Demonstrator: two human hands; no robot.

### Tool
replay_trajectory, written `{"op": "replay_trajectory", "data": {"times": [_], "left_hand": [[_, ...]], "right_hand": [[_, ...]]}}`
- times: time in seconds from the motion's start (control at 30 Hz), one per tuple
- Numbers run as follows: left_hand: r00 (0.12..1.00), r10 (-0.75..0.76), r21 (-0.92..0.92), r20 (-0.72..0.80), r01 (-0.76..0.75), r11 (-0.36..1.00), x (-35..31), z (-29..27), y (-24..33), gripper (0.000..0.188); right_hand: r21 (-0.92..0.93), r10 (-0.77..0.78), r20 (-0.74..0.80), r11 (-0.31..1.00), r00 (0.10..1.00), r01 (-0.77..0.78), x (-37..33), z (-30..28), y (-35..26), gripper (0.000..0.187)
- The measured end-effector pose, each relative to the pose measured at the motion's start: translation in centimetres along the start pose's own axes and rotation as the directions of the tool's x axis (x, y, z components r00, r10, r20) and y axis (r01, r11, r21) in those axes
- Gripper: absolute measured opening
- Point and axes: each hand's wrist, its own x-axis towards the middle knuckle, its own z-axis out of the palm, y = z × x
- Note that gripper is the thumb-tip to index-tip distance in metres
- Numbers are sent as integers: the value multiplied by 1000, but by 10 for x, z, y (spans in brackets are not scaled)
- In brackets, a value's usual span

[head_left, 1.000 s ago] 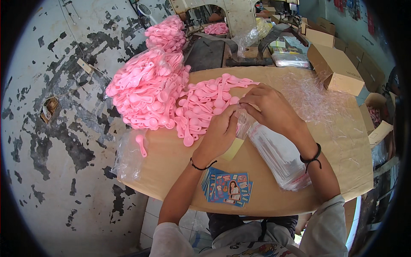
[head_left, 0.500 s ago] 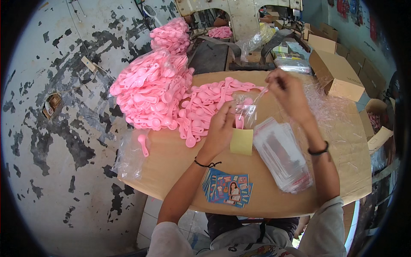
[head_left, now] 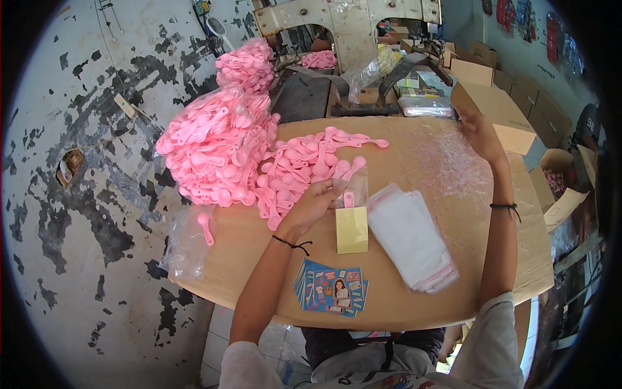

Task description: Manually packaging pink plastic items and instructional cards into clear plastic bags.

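Note:
My left hand (head_left: 317, 201) pinches the edge of a small clear plastic bag (head_left: 360, 185). Inside the bag are a yellow card (head_left: 352, 231) and part of a pink spoon (head_left: 349, 199), just above it. Behind my left fingers spreads a heap of loose pink spoons (head_left: 295, 168). My right hand (head_left: 483, 137) is raised at the far right, fingers apart and slightly blurred, over a tangle of thin clear plastic strips (head_left: 447, 162). Between my arms lie a stack of clear flat bags (head_left: 411, 236) and a fanned pile of blue printed cards (head_left: 330, 288).
Large clear sacks of pink spoons (head_left: 214, 149) stand at the table's left. One single spoon (head_left: 205, 227) rests on an empty plastic bag at the left edge. Cardboard boxes (head_left: 495, 117) stand beyond the right edge, and a metal machine frame (head_left: 356, 26) rises behind the table.
My right hand has moved from beside the bag out to the right, over the plastic strips, and its fingers have opened. My left hand still holds the bag, now slightly lower and turned flatter.

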Motion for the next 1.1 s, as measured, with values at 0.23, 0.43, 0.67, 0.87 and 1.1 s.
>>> {"op": "replay_trajectory", "data": {"times": [0.23,0.43,0.67,0.87,1.1], "left_hand": [[969,169,-93,-181,-188,978,-19,19,19,33],[885,371,-37,-283,-397,917,-13,40,20,35],[909,306,-58,-283,-334,941,-14,28,9,34],[890,348,-99,-296,-391,915,-16,31,19,34],[827,438,68,-352,-444,894,-22,17,27,29]], "right_hand": [[483,-237,512,874,826,-48,-16,6,-155,28],[620,-341,498,783,797,-53,-41,93,-185,26],[701,-235,513,670,826,-245,-38,100,-174,21],[717,-182,476,647,861,-260,-40,106,-173,21],[646,-195,585,699,787,-306,-46,102,-185,21]]}}
